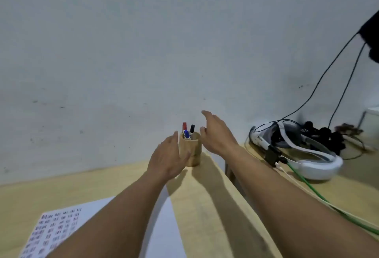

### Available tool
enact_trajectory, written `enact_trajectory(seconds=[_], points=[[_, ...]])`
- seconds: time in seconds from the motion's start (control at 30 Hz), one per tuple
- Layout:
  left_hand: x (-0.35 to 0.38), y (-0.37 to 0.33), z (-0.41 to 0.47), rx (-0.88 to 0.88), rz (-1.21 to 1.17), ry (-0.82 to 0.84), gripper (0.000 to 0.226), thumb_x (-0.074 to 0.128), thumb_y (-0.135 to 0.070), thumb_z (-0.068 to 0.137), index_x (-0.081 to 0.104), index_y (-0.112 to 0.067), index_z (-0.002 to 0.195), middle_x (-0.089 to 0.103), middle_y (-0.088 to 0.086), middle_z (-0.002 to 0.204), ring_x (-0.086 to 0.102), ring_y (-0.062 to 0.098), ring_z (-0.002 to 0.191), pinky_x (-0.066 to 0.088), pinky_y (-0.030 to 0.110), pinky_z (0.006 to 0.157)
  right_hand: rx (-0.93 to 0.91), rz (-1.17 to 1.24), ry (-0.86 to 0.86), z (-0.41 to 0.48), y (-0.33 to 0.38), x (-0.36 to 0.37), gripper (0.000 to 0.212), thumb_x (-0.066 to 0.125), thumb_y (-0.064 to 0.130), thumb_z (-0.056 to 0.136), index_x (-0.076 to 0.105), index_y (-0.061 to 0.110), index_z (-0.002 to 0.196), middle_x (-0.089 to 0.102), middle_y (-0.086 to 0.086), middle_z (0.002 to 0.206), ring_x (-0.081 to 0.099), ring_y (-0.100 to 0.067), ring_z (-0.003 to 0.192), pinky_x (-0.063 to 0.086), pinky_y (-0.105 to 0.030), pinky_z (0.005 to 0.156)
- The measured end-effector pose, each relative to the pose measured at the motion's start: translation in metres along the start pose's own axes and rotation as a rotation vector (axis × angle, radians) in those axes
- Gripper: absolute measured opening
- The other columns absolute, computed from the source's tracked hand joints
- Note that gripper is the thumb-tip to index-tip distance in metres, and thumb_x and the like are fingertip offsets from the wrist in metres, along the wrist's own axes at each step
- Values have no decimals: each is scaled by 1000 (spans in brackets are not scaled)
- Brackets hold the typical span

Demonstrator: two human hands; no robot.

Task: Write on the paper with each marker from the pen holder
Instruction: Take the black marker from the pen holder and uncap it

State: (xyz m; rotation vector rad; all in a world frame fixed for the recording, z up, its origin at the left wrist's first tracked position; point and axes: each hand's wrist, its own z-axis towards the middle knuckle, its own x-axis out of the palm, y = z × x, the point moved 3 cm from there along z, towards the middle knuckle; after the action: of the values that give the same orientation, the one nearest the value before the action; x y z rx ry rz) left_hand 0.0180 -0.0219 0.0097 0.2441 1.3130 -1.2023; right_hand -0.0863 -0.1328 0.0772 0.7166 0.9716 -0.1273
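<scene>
Pen holder (pixel 190 151) is light tan wood w/ three markers: red cap (pixel 184 126), blue cap (pixel 186 134), black cap (pixel 192 128). Table (pixel 61 186) pale yellow wood; paper (pixel 162 227) white w/ rows of red, blue & black marks. Wall (pixel 143 42) grey-white; headset (pixel 295 151) white & grey, cable (pixel 303 182) green.

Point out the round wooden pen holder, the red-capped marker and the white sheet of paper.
Round wooden pen holder (pixel 191 151): head view, front wall.
Red-capped marker (pixel 184 125): head view, its cap.
White sheet of paper (pixel 164 227): head view, blank right part.
</scene>
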Motion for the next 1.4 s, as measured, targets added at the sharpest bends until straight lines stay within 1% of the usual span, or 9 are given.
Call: enact_trajectory(seconds=[0.13,0.23,0.43,0.57,0.9,1.0,1.13,1.23,1.4], points=[[22,2,17,-69,-178,-26,51,54,-49,93,50,-15,131,62,1,127,59,25,116,42,29,82,30,63,61,17,-15,24,59,49,10,100,33,12,157,47,-12,154,44,-25,142,39,-35,109],[35,4,25,-124,-309,-67,45,48,-57,88,56,-20,112,67,-5,102,62,19,90,49,32,71,64,99,62,31,-25,40,54,50,10,99,41,12,153,53,-11,149,50,-26,135,43,-35,105],[59,17,34,-213,-445,-81,32,59,-39,92,58,-21,119,68,-1,103,64,10,81,50,18,57,106,122,51,51,-33,59,24,58,6,96,72,8,116,71,-10,108,61,-24,86,39,-22,57],[64,24,37,-202,-422,-80,44,69,-21,86,55,-22,128,67,1,109,64,15,86,51,22,62,114,164,22,54,-36,59,12,64,13,95,74,9,98,68,-7,92,60,-24,82,40,-26,56],[65,22,38,-211,-438,-94,47,73,-22,85,54,-21,128,66,-3,112,58,5,80,39,12,54,70,265,-135,43,-31,42,19,60,25,99,63,12,111,70,-2,106,66,-20,95,50,-29,73],[60,19,35,-228,-432,-98,49,74,-21,87,52,-19,131,65,0,115,56,8,81,36,11,52,40,339,-200,40,-24,30,16,58,26,99,61,13,108,71,-1,101,68,-18,94,52,-17,63],[40,14,26,-243,-377,-111,75,76,-29,86,39,-13,149,59,9,135,58,28,120,49,30,88,-38,381,-285,37,-4,11,19,56,25,101,62,13,115,71,1,104,66,-15,98,50,-22,74],[16,12,19,-232,-371,-166,72,73,-22,88,39,-14,151,56,11,141,53,28,130,46,39,104,-88,351,-279,31,14,-1,21,52,26,103,62,13,117,70,3,102,65,-13,92,46,-17,68],[-46,10,-5,-253,-478,-336,52,46,-3,94,48,-17,145,59,5,132,60,17,106,54,29,83,-165,293,-149,8,41,-5,24,55,31,104,69,15,114,72,-1,94,67,-19,89,48,-25,67]])
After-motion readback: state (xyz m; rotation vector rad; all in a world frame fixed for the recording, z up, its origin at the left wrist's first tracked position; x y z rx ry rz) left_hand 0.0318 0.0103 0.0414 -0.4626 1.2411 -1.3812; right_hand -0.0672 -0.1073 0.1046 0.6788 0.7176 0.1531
